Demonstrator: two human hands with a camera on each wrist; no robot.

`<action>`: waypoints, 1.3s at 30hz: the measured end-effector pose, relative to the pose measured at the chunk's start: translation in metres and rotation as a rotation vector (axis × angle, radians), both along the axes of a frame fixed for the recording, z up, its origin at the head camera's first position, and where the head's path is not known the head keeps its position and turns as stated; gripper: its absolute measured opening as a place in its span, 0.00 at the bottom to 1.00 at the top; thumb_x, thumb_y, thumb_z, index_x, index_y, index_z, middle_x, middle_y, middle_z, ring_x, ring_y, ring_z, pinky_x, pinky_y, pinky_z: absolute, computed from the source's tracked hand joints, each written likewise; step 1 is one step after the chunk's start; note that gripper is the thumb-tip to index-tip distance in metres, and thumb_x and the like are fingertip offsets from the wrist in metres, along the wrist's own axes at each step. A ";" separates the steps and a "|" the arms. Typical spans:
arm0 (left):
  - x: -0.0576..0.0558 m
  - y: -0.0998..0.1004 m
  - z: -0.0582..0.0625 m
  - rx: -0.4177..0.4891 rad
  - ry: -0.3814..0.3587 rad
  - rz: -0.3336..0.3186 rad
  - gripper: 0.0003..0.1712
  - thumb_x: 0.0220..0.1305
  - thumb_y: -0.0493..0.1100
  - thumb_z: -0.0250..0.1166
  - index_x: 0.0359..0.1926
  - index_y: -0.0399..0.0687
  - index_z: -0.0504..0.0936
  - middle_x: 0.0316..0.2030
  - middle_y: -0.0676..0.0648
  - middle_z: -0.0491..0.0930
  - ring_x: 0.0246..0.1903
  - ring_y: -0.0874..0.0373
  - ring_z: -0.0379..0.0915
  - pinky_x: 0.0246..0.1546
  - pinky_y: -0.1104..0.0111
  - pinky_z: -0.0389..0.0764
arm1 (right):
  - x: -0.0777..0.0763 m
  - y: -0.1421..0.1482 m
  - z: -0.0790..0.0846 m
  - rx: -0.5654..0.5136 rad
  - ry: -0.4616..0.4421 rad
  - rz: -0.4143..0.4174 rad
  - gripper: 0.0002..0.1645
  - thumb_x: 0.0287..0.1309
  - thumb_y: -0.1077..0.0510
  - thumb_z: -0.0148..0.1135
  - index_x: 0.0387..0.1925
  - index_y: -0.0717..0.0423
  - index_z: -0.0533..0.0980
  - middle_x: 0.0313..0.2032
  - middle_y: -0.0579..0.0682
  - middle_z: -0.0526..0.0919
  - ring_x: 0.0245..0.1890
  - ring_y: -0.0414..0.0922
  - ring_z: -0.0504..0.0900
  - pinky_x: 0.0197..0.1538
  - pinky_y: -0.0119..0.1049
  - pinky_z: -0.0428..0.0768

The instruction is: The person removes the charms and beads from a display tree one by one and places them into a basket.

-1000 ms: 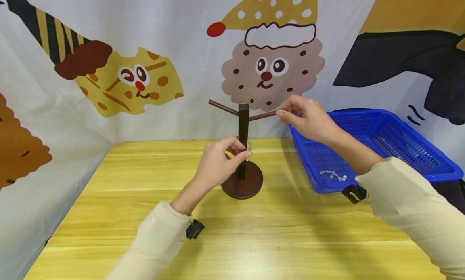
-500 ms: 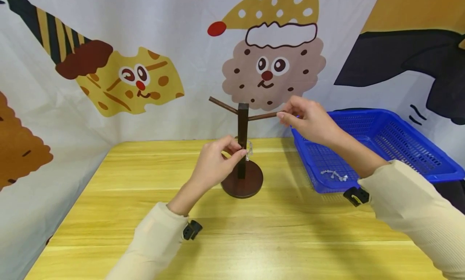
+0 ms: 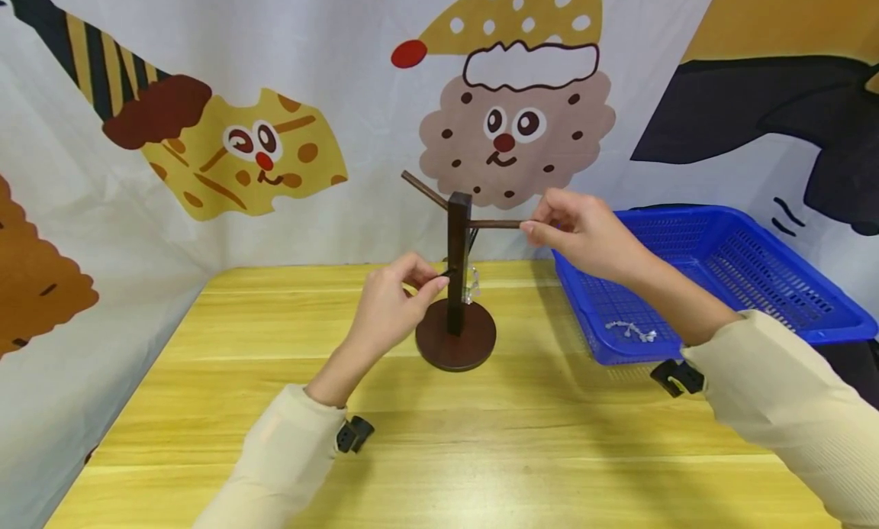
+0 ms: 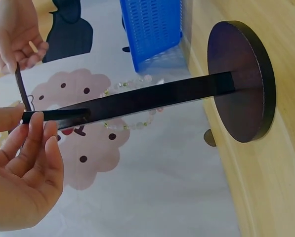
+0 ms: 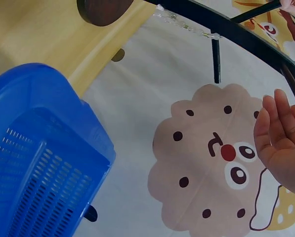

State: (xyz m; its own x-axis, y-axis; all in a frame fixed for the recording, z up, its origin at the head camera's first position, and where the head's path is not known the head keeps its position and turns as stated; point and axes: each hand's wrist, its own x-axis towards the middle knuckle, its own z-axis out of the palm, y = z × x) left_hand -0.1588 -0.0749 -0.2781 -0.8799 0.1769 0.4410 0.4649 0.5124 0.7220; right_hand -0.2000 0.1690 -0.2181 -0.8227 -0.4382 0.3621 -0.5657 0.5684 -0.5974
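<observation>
A dark wooden stand (image 3: pixel 456 285) with a round base (image 3: pixel 456 349) and several thin pegs stands upright on the table. My left hand (image 3: pixel 394 308) pinches a short lower peg (image 4: pixel 53 115) that juts from the near side of the post. At the end of the upper right peg (image 3: pixel 496 224), my right hand (image 3: pixel 580 231) holds on with thumb and fingertips. A clear beaded bracelet (image 4: pixel 132 123) hangs behind the post, on a rear peg (image 5: pixel 216 61). The upper left peg (image 3: pixel 424 190) points away, with neither hand on it.
A blue plastic basket (image 3: pixel 714 334) stands to the right, behind my right forearm. Inside it lies another clear beaded strand (image 3: pixel 630 330). A printed white cloth (image 3: pixel 371 79) hangs behind the yellow wooden table (image 3: pixel 481 453).
The stand has turned clockwise as seen from above. My left hand has moved left with the lower peg, and my right hand slightly down and nearer. More of the bracelet shows beside the post.
</observation>
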 end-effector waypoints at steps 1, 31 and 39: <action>0.000 -0.001 0.000 0.003 0.005 0.001 0.05 0.57 0.39 0.65 0.31 0.40 0.79 0.27 0.47 0.81 0.26 0.57 0.76 0.27 0.68 0.77 | 0.001 0.000 0.000 -0.002 0.001 0.010 0.09 0.61 0.60 0.56 0.26 0.60 0.73 0.28 0.51 0.78 0.24 0.41 0.74 0.28 0.31 0.70; -0.020 -0.023 -0.001 0.011 -0.064 0.036 0.07 0.61 0.40 0.61 0.34 0.40 0.80 0.29 0.46 0.81 0.31 0.54 0.76 0.29 0.63 0.74 | 0.024 -0.024 -0.003 -0.034 0.030 0.166 0.08 0.56 0.62 0.61 0.24 0.55 0.72 0.24 0.46 0.74 0.28 0.40 0.75 0.36 0.33 0.73; -0.026 -0.024 0.004 -0.026 -0.100 0.066 0.08 0.62 0.41 0.60 0.35 0.40 0.80 0.31 0.45 0.82 0.33 0.53 0.76 0.31 0.62 0.74 | 0.025 -0.035 -0.004 -0.026 0.056 0.202 0.10 0.55 0.62 0.62 0.23 0.54 0.69 0.23 0.45 0.74 0.30 0.38 0.77 0.36 0.35 0.74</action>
State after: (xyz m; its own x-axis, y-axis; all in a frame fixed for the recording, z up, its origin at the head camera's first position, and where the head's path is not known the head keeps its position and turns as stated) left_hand -0.1853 -0.0988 -0.2743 -0.9294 0.1272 0.3465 0.3558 0.5587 0.7492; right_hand -0.1745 0.1337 -0.2222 -0.6973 -0.5821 0.4182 -0.6993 0.4247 -0.5749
